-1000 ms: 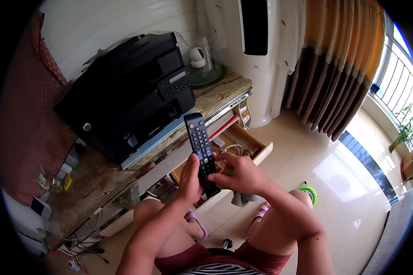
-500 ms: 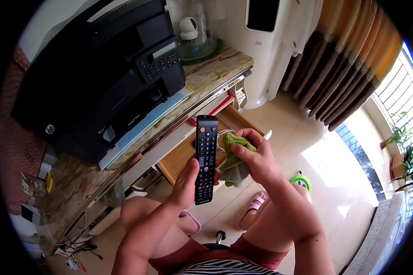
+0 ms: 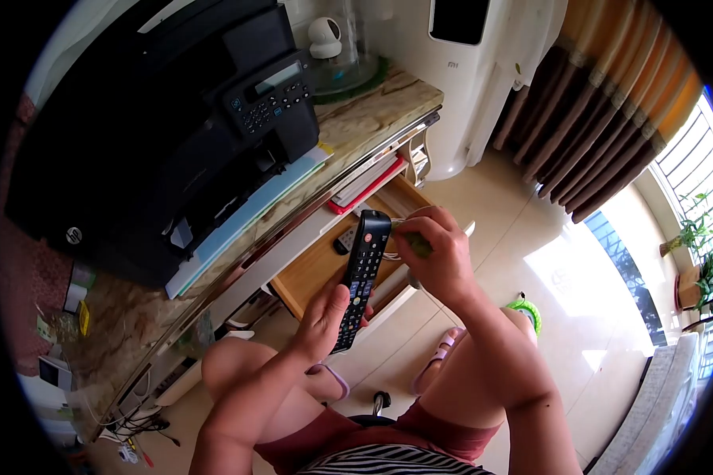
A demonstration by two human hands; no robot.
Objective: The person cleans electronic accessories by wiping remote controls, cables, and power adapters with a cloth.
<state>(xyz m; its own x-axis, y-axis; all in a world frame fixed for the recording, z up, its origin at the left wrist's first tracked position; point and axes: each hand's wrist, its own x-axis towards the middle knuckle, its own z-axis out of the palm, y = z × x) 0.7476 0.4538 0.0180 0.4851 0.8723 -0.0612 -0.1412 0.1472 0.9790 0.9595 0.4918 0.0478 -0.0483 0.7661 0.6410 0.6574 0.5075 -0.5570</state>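
My left hand [image 3: 327, 318] is closed around the lower part of a black remote control [image 3: 362, 273], its buttons facing up and its top end tilted to the right. Bunched in the closed fingers of my right hand [image 3: 437, 252] is a green cloth [image 3: 417, 244], mostly hidden by the hand. That hand is beside the remote's upper right edge; whether the cloth touches it I cannot tell. Beneath both hands, an open wooden drawer [image 3: 299, 279] holds a second remote [image 3: 345, 240] and a white cable, partly covered.
A black HP printer [image 3: 158, 150] stands on the marble-topped cabinet [image 3: 388, 99], with papers [image 3: 245, 222] under its front. Behind the drawer is a white Mi appliance [image 3: 455, 95]. Brown curtains [image 3: 586, 119] hang at the right. A green round object [image 3: 524, 310] is near my right knee.
My right hand has moved up toward the remote's top end, with the cloth now gathered tighter in it. The remote has tilted, uncovering a second remote in the drawer.
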